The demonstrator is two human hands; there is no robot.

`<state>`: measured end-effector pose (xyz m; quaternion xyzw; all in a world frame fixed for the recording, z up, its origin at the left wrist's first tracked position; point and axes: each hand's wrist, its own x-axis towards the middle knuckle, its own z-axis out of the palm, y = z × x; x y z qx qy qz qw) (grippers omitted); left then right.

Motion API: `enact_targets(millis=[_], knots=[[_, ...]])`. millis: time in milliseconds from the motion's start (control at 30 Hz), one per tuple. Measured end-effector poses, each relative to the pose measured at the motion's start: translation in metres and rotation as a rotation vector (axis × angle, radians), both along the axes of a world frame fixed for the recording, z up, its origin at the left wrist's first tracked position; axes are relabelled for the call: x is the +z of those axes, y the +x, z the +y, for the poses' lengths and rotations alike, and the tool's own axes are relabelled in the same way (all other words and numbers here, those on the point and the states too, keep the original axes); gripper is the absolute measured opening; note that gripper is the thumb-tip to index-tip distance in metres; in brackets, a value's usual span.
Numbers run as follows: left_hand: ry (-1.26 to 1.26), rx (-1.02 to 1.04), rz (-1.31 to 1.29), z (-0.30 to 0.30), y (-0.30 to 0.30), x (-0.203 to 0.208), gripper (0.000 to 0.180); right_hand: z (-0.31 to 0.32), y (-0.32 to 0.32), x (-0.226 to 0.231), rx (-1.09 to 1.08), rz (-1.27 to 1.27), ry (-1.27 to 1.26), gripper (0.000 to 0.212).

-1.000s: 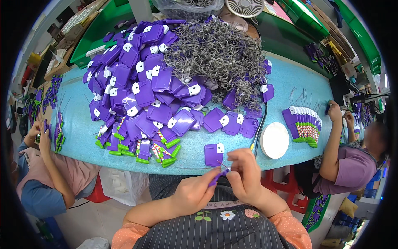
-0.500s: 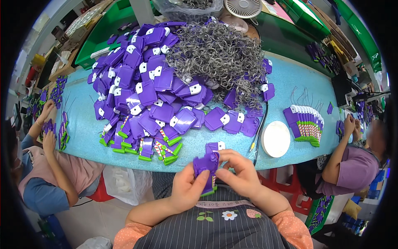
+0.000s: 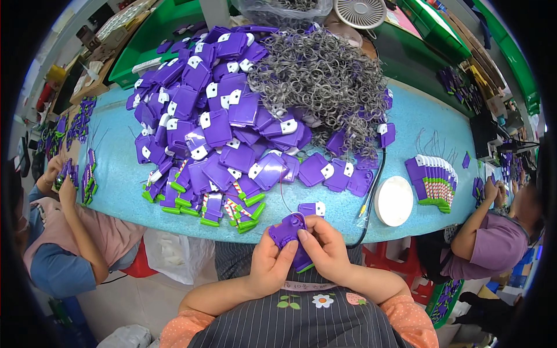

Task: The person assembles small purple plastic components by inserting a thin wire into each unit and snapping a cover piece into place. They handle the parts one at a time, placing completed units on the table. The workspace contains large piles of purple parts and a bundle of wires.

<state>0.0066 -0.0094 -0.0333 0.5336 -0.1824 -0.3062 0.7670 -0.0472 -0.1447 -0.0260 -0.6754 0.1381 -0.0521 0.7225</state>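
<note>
In front of my apron, my left hand (image 3: 268, 262) and my right hand (image 3: 326, 248) both grip a purple plastic shell (image 3: 284, 230), its moulded inner side up. Both thumbs press on it from either side, and the other fingers are partly hidden. A thin dark wire (image 3: 282, 194) rises from its top and bends upward. Green shows at its lower end (image 3: 304, 268). Just beyond my right fingers, a purple piece with a white eyed top (image 3: 312, 208) lies at the table edge.
A heap of purple shells (image 3: 217, 127) covers the blue table (image 3: 110, 124), beside a pile of grey coiled wires (image 3: 319, 81). Striped legs with green feet (image 3: 246, 211) lie at its front. Rightward are a white round dish (image 3: 394, 202) and fanned purple pieces (image 3: 432, 180). People work on both sides.
My right fingers have closed in and the thumb now presses on the shell. The thin wire now stands up from its top. The whole view has shifted slightly.
</note>
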Motion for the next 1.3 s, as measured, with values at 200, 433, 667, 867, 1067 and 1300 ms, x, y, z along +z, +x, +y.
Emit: enact_targets(millis=[200, 433, 667, 867, 1067, 1300], knots=[[-0.112, -0.095, 0.156, 0.014, 0.012, 0.012, 0.034, -0.046, 0.046, 0.029, 0.091, -0.016, -0.432, 0.017], [-0.108, -0.083, 0.136, 0.009, 0.013, 0.016, 0.034, -0.066, 0.108, 0.008, -0.125, 0.025, -1.158, 0.019], [-0.229, -0.076, 0.301, -0.004, 0.026, 0.022, 0.035, -0.066, 0.015, 0.035, 0.14, 0.101, 0.453, 0.014], [-0.043, -0.122, 0.14, -0.028, 0.003, 0.018, 0.03, -0.041, -0.034, 0.018, -0.321, -0.046, 0.259, 0.011], [0.068, -0.314, -0.276, -0.031, -0.009, 0.007, 0.028, -0.053, -0.066, 0.023, -0.178, -0.108, -0.47, 0.007], [0.04, -0.291, 0.249, -0.026, 0.003, 0.017, 0.03, -0.11, -0.093, 0.038, -0.634, 0.05, -0.962, 0.004]])
